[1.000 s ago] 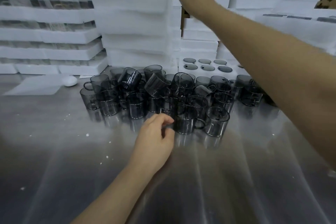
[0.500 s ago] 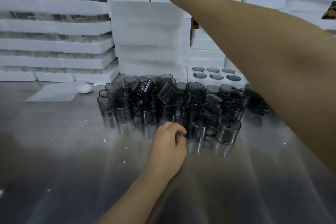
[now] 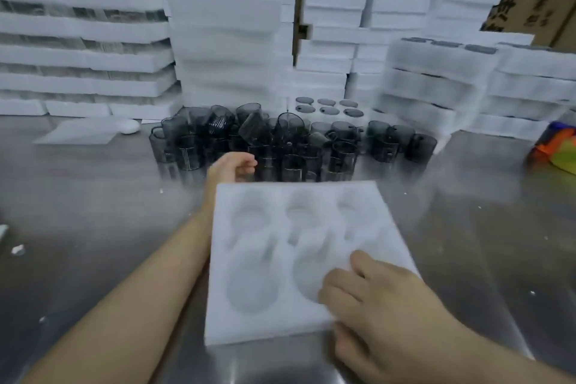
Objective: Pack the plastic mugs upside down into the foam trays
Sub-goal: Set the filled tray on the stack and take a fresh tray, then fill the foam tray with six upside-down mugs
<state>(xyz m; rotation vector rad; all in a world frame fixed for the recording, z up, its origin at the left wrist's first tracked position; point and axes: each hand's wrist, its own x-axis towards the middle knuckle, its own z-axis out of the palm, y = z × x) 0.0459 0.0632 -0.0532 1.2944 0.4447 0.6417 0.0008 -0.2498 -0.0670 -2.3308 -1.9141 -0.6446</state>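
An empty white foam tray [image 3: 299,190] with several round pockets lies tilted on the steel table [image 3: 93,227] in front of me. My right hand [image 3: 383,305] grips its near right corner, fingers on top and thumb at the edge. Behind the tray stands a dense cluster of dark translucent plastic mugs [image 3: 280,140], some upright and some tipped. My left hand [image 3: 232,167] hovers at the front of that cluster with loosely curled fingers and holds nothing; the tray's far left corner hides its wrist.
Tall stacks of foam trays [image 3: 224,40] wall the back of the table, with packed stacks at left [image 3: 84,56] and right [image 3: 436,78]. A filled tray [image 3: 327,106] sits behind the mugs. A colourful bag [image 3: 558,146] lies at the right edge, a flat foam sheet [image 3: 78,134] at left.
My right hand took a foam tray from the top of the stack and brought it down onto the table before me. My left hand stayed by the mugs.
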